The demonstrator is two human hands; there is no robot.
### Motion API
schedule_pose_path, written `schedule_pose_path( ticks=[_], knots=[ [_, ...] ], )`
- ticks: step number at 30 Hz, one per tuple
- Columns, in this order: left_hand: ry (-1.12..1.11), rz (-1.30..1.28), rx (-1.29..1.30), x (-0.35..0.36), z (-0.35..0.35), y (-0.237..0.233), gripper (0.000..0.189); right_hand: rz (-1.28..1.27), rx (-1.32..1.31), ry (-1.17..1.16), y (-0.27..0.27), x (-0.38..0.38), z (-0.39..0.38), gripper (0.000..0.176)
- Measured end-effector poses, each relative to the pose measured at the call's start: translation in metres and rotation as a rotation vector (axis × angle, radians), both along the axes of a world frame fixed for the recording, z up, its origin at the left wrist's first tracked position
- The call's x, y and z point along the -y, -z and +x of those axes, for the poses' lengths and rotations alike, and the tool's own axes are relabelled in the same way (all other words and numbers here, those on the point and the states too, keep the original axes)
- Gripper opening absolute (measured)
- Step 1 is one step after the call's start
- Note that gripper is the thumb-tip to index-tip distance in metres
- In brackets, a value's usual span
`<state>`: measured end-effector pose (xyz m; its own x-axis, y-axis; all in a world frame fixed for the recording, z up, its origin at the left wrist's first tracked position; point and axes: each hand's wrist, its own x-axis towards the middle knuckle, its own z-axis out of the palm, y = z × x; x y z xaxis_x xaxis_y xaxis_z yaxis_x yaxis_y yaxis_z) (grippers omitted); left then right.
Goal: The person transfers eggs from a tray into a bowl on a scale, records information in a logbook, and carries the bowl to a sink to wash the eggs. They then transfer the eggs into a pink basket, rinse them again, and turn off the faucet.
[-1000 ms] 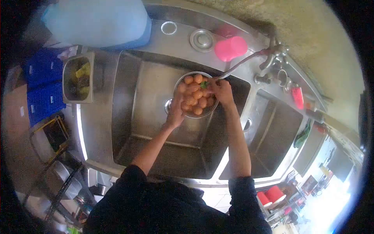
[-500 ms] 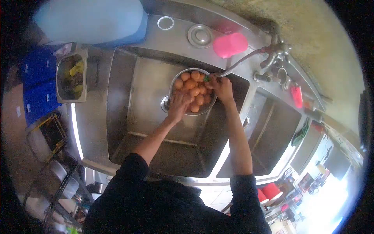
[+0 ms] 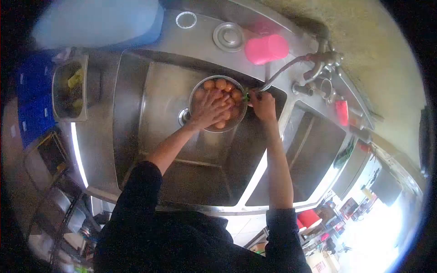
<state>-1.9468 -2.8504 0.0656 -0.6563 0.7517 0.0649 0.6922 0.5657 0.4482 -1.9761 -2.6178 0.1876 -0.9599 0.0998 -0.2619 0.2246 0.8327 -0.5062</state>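
A round metal bowl (image 3: 220,131) of brown eggs (image 3: 221,83) stands in the large sink basin, beside the drain. My left hand (image 3: 210,109) lies over the eggs with its fingers spread, covering part of them. At the bowl's right rim, my right hand (image 3: 264,107) is closed round the end of the grey faucet hose (image 3: 284,69). A small green piece (image 3: 246,96) shows at the fingertips, over the rim. Whether water is running from it is hard to make out.
A pink container (image 3: 266,49) and a round metal lid-like piece (image 3: 228,37) lie on the back ledge. The faucet (image 3: 325,59) is at the right, above a second basin (image 3: 314,159). A metal pan (image 3: 69,88) and blue crates (image 3: 34,98) are at the left.
My left hand has spread flatter over the eggs. My right hand has drawn the hose end rightward, towards the bowl's rim. The whole view has shifted slightly.
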Motion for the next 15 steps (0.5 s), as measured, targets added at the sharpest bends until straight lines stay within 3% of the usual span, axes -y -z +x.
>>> schedule_pose_path(
  ticks=[3,8,11,12,15],
  knots=[
    [0.005,0.038,0.032,-0.002,-0.012,0.003,0.055,-0.244,-0.031,0.243,0.003,0.029,-0.009,0.028],
    [0.020,0.055,0.005,-0.004,-0.017,0.012,0.050,-0.595,0.017,0.220,0.020,0.040,-0.014,0.029],
    [-0.094,0.308,0.377,0.004,-0.022,-0.012,0.051,-0.408,0.309,0.112,-0.010,0.019,-0.017,0.028],
    [-0.095,0.310,0.334,0.008,-0.020,-0.014,0.051,-0.425,0.243,0.020,-0.002,0.006,-0.011,0.026],
    [-0.139,0.329,0.296,0.018,-0.012,-0.015,0.053,-0.066,0.107,0.065,0.007,-0.006,-0.008,0.024]
  ],
)
